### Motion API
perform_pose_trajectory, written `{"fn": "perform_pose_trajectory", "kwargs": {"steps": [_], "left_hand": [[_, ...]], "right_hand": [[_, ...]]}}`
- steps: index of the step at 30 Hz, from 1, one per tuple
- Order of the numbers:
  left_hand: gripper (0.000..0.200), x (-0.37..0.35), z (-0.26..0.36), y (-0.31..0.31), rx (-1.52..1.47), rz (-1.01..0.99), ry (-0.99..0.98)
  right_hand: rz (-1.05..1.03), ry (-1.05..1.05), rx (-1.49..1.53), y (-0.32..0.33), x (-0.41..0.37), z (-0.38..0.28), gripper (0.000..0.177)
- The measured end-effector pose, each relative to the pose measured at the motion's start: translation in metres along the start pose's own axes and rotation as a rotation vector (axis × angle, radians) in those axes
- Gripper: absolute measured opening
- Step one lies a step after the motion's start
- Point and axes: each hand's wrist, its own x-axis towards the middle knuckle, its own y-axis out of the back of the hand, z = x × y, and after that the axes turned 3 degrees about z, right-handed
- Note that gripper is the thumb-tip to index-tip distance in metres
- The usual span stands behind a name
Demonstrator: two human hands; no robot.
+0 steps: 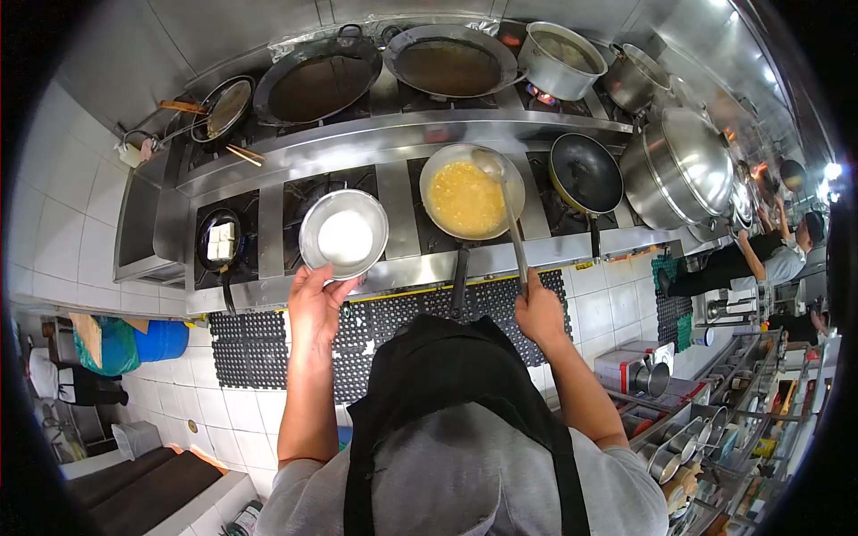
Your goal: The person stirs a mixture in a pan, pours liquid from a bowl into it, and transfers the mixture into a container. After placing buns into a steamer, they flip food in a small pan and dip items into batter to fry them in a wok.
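My left hand (323, 290) grips the near rim of a metal bowl (381, 234) with white contents, over the stove's front edge. My right hand (540, 308) is closed round the long handle of a metal ladle (515, 234). The ladle's head rests at the upper right inside a pan (433, 214) of yellow, lumpy liquid (465, 198). That pan's dark handle (459, 275) points toward me, with neither hand on it. Left of the bowl, a small black pan (214, 259) holds white blocks (221, 241).
An empty black pan (585, 171) and a big steel pot (675, 170) stand to the right. Behind are two wide woks (317, 85) (447, 61) and a steaming pot (559, 67) over a flame. Another person (760, 259) is at the far right.
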Motion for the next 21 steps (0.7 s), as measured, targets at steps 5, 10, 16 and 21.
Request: {"fn": "perform_pose_trajectory", "kwargs": {"steps": [5, 10, 16, 21], "left_hand": [[0.017, 0.002, -0.008, -0.004, -0.003, -0.01, 0.026], [0.018, 0.003, -0.012, -0.005, -0.014, -0.013, 0.033], [0.019, 0.003, -0.013, -0.007, -0.003, -0.004, 0.031], [0.017, 0.004, -0.018, -0.009, -0.002, -0.002, 0.036]], "right_hand": [[-0.035, 0.103, -0.102, -0.006, -0.004, -0.003, 0.071], [-0.043, 0.241, -0.261, 0.016, -0.026, 0.011, 0.075], [-0.078, 0.268, -0.433, 0.06, -0.046, 0.048, 0.076], [-0.033, 0.211, -0.349, 0.057, -0.043, 0.064, 0.071]]}}
